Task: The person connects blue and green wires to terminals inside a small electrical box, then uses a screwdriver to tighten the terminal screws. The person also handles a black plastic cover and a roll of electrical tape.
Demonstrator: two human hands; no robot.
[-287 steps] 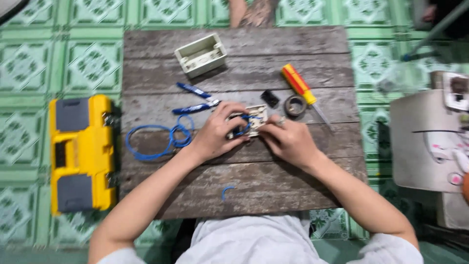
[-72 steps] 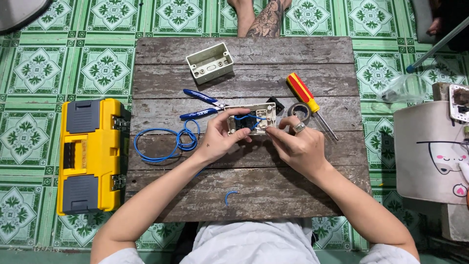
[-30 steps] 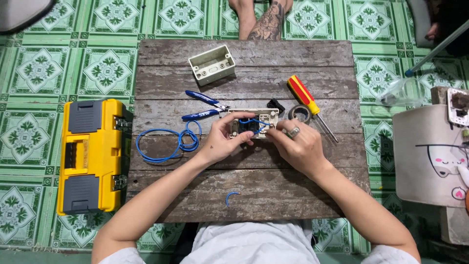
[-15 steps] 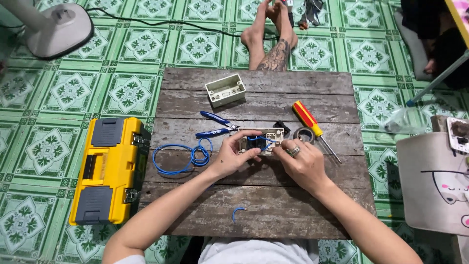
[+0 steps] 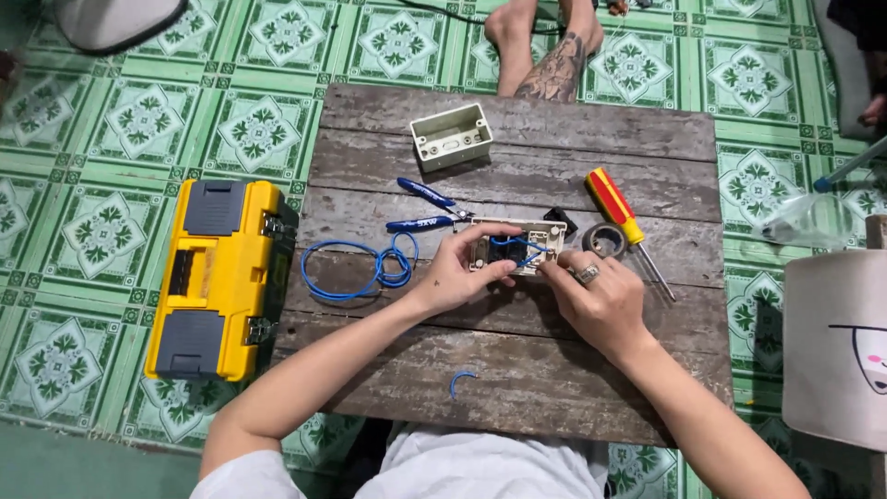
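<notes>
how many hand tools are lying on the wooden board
2: blue-handled pliers left of the switch plate both hands hold, and a red-and-yellow screwdriver to its right. More could be inside the yellow toolbox.

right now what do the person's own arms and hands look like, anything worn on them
Both forearms are bare, with no gloves or watch. The right hand wears a silver-coloured metal ring on one finger; the left hand shows none. Short white sleeves begin at the upper arms.

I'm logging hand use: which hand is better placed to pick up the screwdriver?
Probably the right hand: the red-and-yellow screwdriver lies just beyond it, while the left hand grips the switch plate.
</notes>
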